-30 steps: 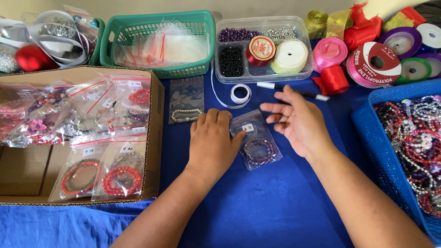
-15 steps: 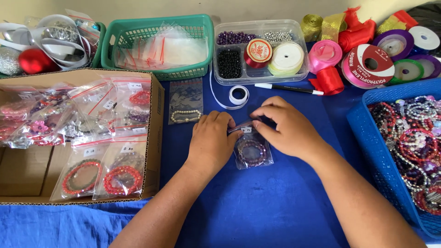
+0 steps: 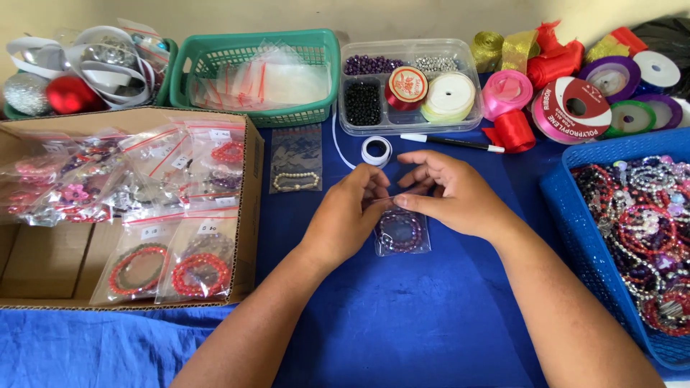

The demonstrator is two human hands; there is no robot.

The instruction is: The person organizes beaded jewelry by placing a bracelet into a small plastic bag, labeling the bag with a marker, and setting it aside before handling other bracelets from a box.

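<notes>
A small clear zip bag (image 3: pixel 402 233) with a dark purple bead bracelet inside lies on the blue cloth at the centre. My left hand (image 3: pixel 348 215) pinches the bag's top edge from the left. My right hand (image 3: pixel 453 194) pinches the same top edge from the right, thumb and forefinger closed on it. Both hands meet over the bag's mouth, and most of the bag's lower part stays visible below them.
A cardboard box (image 3: pixel 248 215) of bagged bracelets sits left. A bag with a pearl bracelet (image 3: pixel 296 169) lies beside it. At the back are a green basket (image 3: pixel 251 115) of empty bags, a bead organiser (image 3: pixel 410 82), ribbon spools (image 3: pixel 575 108) and a pen (image 3: pixel 453 142). A blue basket (image 3: pixel 568 208) of loose bracelets stands right.
My right hand came down from open above the bag and closed on its top edge. My left hand shifted from flat on the bag to pinching the same edge.
</notes>
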